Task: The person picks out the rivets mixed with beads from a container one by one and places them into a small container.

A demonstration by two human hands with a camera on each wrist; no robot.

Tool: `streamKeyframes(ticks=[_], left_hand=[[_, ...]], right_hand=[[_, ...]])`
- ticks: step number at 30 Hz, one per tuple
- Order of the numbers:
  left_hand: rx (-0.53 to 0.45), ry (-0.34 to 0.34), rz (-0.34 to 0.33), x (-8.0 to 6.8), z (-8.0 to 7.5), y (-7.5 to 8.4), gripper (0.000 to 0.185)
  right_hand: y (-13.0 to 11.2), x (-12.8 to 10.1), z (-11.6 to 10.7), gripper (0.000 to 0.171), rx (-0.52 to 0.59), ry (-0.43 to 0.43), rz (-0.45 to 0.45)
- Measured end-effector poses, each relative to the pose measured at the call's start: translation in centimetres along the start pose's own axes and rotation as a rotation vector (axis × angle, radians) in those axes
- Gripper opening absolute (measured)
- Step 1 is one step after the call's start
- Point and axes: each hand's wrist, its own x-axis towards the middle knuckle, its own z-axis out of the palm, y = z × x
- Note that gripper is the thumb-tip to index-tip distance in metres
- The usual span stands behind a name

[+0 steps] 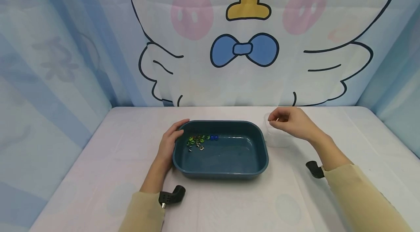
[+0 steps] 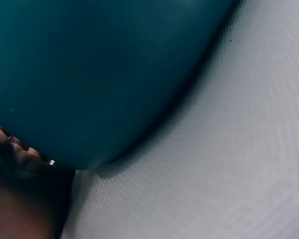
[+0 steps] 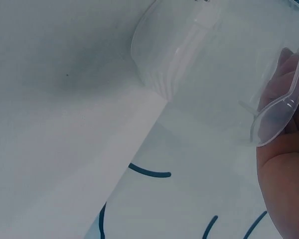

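Note:
A dark teal plastic basin point(image 1: 226, 172) stands on the table. My left hand point(image 1: 168, 144) holds its left side, fingers around the back left corner and thumb at the rim. The basin's outer wall point(image 2: 104, 89) fills much of the left wrist view. Inside, toward the left, lie several green-yellow marbles point(image 1: 200, 139), two blue marbles point(image 1: 214, 137) and a few small shiny metal pieces point(image 1: 201, 147). To the right, my right hand point(image 1: 295, 121) is over a clear plastic box point(image 1: 275, 141), thumb and fingertips close together near its rim. Whether they pinch anything is hidden.
The white tablecloth point(image 1: 236, 206) spreads around the basin and box. A cartoon-printed curtain point(image 1: 242, 82) hangs at the table's back edge, with blue-and-white curtains at both sides. Small dark specks show at the top of the right wrist view by the box.

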Motion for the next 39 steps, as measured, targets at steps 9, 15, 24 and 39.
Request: streamKeyframes(ticks=[9,15,24,39], left_hand=[[-0.003,-0.01,0.002,0.0,0.0,0.1,0.046],[-0.012,-0.014,0.005,0.1,-0.1,0.0,0.046],[-0.02,-0.012,0.008,0.1,0.0,0.1,0.046],[-0.017,-0.025,0.003,0.1,-0.1,-0.1,0.046]], right_hand=[[0.1,-0.1,-0.2,0.011,0.002,0.02,-0.004],[-0.1,-0.1,-0.2,0.015,0.016,0.021,0.004],[-0.8,-0.1,-0.4,0.016,0.034,0.028,-0.002],[-1.7,0.2,-0.5,0.016,0.04,0.036,-0.034]])
